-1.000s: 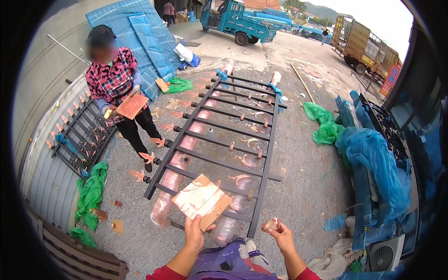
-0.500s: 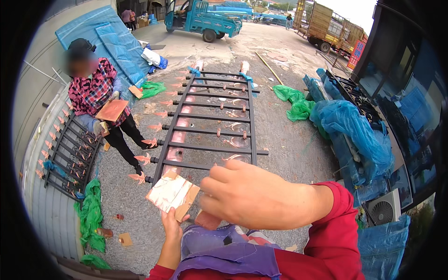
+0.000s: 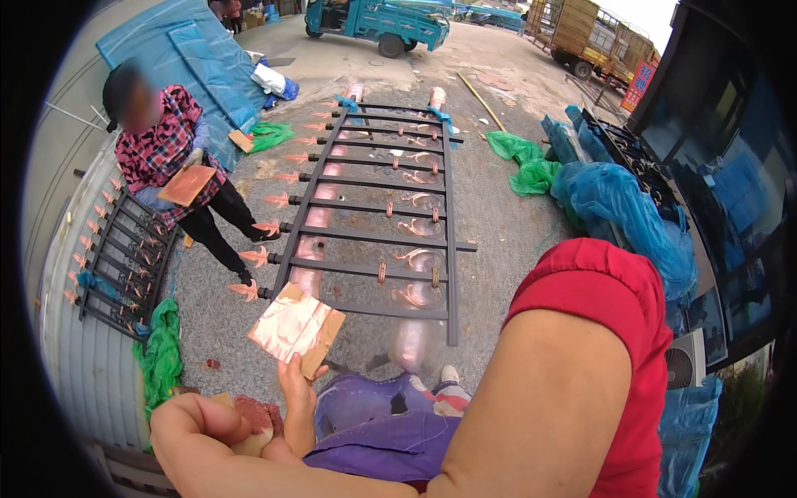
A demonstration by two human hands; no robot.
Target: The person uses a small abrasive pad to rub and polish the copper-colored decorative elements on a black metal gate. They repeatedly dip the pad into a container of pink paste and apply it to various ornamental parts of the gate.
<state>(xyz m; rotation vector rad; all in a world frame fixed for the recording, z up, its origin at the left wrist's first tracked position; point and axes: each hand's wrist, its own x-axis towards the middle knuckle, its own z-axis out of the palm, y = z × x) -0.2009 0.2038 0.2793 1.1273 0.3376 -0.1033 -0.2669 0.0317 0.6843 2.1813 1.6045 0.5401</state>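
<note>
My left hand [image 3: 297, 397] grips a square of cardboard [image 3: 300, 322] smeared with shiny copper-pink paint, its lower right edge bare brown. My right forearm crosses low in front of me. At its end, at lower left, my right hand [image 3: 195, 436] is closed on a sponge [image 3: 259, 417] whose top is stained reddish copper. Beyond the cardboard lies a black metal fence panel [image 3: 365, 236] with copper-coloured spear tips [image 3: 264, 258] along its left side and copper scrolls and rings between the bars. It rests across two pink plastic-wrapped supports [image 3: 407, 342].
A co-worker [image 3: 178, 149] stands left of the panel holding a copper-smeared board [image 3: 187, 184]. Another fence panel [image 3: 124, 261] leans by the left wall. Blue sheeting [image 3: 627, 220] covers things on the right. Green netting [image 3: 531, 170] lies nearby; a blue three-wheeled truck [image 3: 378, 25] is behind.
My right hand with the sponge has swung from beside the cardboard to the lower left, the forearm now crossing my body. The cardboard has shifted slightly left and up.
</note>
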